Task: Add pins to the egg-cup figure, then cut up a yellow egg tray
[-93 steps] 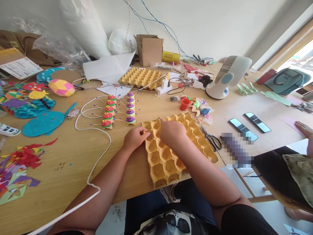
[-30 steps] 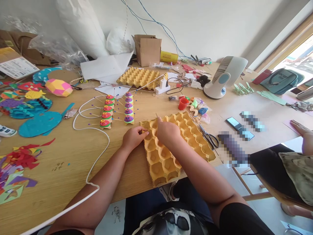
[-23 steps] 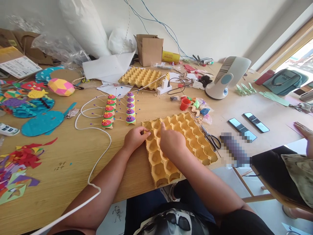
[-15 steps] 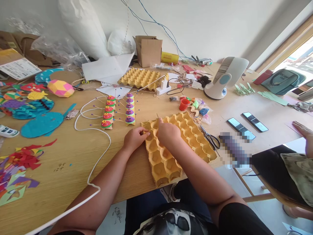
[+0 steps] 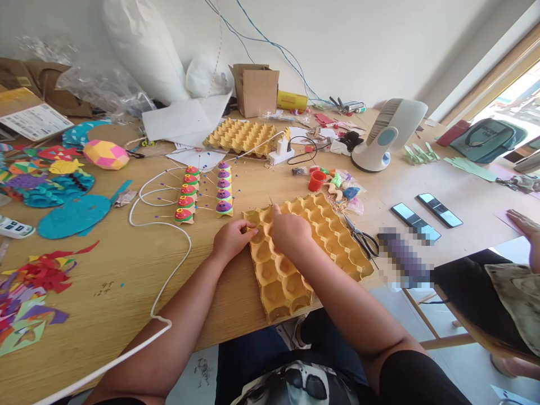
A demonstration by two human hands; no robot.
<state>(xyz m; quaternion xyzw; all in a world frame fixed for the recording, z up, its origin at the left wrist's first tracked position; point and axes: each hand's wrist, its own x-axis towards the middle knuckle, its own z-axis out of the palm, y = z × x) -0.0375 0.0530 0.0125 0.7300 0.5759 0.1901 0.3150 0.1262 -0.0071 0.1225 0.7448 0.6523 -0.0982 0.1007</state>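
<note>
A yellow cardboard egg tray [image 5: 291, 287] lies on the table before me, over the front edge. My left hand [image 5: 233, 239] is closed on its left rim, thumb and fingers pinching the cardboard. Above the tray's upper left cups is my right hand [image 5: 292, 232], its fingers curled round a thin pointed tool [image 5: 272, 201]. Only the slim tip shows past my index finger; the handle is hidden in the palm. Black-handled scissors [image 5: 363, 238] rest against the right side of the tray. Beyond my left hand stand two painted egg-carton strips, one red and green [image 5: 187, 194], one purple [image 5: 224, 188], with pins stuck in their sides.
A white cable [image 5: 188, 247] crosses the table on the left, near paper scraps [image 5: 42, 275]. Further back are another egg tray [image 5: 242, 136], a power strip [image 5: 281, 153], a red cup [image 5: 317, 180] and a white fan [image 5: 386, 135]. Two phones [image 5: 415, 221] and another person's hand [image 5: 524, 224] are at right.
Both hands and the egg tray stay nearly where they were. The camera view has shifted very slightly.
</note>
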